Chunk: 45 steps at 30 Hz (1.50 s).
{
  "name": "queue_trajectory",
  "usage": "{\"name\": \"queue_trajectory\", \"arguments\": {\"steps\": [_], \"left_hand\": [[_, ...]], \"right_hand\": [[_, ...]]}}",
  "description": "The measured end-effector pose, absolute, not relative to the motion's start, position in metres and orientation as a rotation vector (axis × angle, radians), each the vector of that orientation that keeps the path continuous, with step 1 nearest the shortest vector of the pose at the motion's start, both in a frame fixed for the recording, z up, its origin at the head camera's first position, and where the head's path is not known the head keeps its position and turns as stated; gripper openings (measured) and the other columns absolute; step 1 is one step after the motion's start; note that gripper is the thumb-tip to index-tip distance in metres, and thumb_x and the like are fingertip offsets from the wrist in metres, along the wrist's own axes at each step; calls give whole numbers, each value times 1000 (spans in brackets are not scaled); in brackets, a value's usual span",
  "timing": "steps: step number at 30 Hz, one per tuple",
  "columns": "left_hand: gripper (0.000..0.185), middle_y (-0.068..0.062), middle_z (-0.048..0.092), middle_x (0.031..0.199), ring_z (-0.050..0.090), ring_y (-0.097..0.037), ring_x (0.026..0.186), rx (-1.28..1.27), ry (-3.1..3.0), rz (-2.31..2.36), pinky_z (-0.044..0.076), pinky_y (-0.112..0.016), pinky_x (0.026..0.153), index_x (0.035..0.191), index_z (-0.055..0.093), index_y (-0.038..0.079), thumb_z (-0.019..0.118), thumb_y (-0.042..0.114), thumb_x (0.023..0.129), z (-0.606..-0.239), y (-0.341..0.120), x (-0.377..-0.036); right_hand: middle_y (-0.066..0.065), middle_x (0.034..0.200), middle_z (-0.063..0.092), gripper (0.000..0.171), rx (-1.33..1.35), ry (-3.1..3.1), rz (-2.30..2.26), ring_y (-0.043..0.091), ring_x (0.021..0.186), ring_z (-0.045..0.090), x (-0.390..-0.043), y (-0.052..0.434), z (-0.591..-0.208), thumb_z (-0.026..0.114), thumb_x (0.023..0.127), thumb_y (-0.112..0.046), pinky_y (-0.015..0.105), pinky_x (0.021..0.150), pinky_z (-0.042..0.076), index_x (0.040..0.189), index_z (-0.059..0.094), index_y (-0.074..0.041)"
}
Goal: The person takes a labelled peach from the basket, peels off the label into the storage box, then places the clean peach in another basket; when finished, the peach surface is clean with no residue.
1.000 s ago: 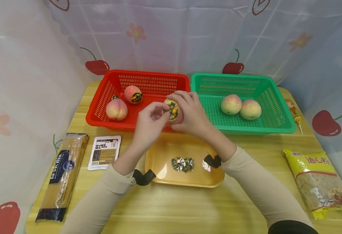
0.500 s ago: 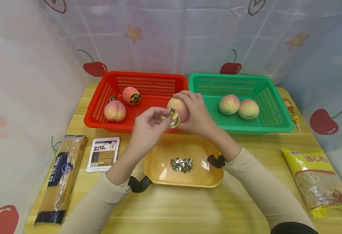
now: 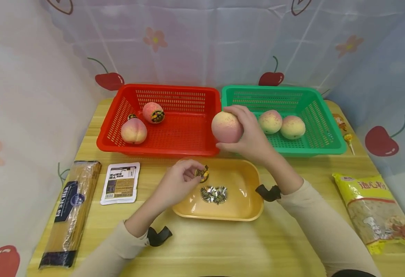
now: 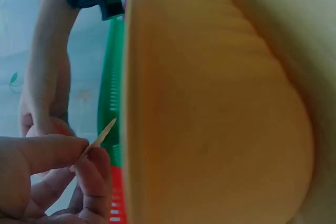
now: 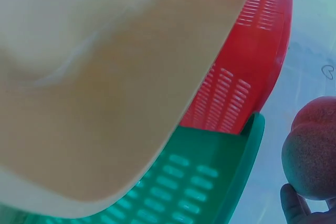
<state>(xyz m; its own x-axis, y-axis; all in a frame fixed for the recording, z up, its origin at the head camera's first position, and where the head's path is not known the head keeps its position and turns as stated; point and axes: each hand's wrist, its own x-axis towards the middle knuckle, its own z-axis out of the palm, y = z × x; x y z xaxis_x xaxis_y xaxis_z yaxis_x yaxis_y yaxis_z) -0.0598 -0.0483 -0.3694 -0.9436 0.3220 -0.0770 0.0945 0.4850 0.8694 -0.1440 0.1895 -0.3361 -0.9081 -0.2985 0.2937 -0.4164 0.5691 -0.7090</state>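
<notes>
My left hand [image 3: 179, 181] pinches a round black-and-gold sticker [image 3: 203, 174] between thumb and fingers, over the left part of the yellow tray [image 3: 242, 220]. In the left wrist view the sticker [image 4: 100, 139] shows edge-on at the fingertips. Silvery-dark stickers [image 3: 214, 195] lie together on the tray floor. My right hand [image 3: 252, 134] grips a peach [image 3: 227, 127], its visible side bare, above where the red basket [image 3: 160, 152] meets the green basket [image 3: 292, 151]. The right wrist view shows this peach [image 5: 314, 150] with fingers beneath it.
In the red basket sit a peach [image 3: 134, 131] and a redder peach [image 3: 152, 111] with a sticker. Two peaches [image 3: 270, 122] lie in the green basket. Packed noodles [image 3: 71, 215] and a white pouch [image 3: 120, 183] are left; a yellow pasta bag [image 3: 377, 211] and lollipop [image 3: 349, 142] right.
The sticker has come off the peach. My left hand has brought it down toward me over the tray, while my right hand has moved the peach rightward.
</notes>
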Motion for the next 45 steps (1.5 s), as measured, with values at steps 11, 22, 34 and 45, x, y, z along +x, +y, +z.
{"name": "queue_trajectory", "arguments": {"steps": [11, 22, 34, 45], "left_hand": [[24, -3, 61, 81, 51, -16, 77, 685, 2596, 964, 45, -29, 69, 101, 73, 7, 65, -7, 83, -403, -34, -61], [30, -9, 62, 88, 60, -24, 78, 830, 2835, 618, 54, -35, 69, 110, 69, 8, 67, -7, 84, -402, -29, -50], [50, -14, 59, 127, 56, -32, 115, 822, 3023, 731, 52, -40, 100, 136, 55, 2, 68, 20, 91, -333, -15, -75], [87, -15, 20, 165, 22, -32, 152, 632, 2841, 724, 29, -47, 121, 157, 24, 5, 64, 47, 93, -348, 16, -123]], "right_hand": [[-4, 145, 44, 87, 587, -2643, 1353, 15, 132, 43, -135, 201, -338, 93, 67, -32, 46, 98, 53, 141, 48, -25], [-5, 146, 44, 87, 501, -2628, 1381, 16, 127, 48, -132, 221, -337, 92, 69, -27, 47, 99, 51, 143, 47, -24], [4, 149, 39, 88, 272, -2673, 1363, 28, 125, 46, -140, 258, -342, 88, 74, -24, 58, 97, 50, 147, 39, -21], [13, 150, 34, 89, 249, -2783, 1186, 35, 127, 46, -186, 268, -360, 87, 75, -26, 61, 103, 44, 149, 40, -16]]}}
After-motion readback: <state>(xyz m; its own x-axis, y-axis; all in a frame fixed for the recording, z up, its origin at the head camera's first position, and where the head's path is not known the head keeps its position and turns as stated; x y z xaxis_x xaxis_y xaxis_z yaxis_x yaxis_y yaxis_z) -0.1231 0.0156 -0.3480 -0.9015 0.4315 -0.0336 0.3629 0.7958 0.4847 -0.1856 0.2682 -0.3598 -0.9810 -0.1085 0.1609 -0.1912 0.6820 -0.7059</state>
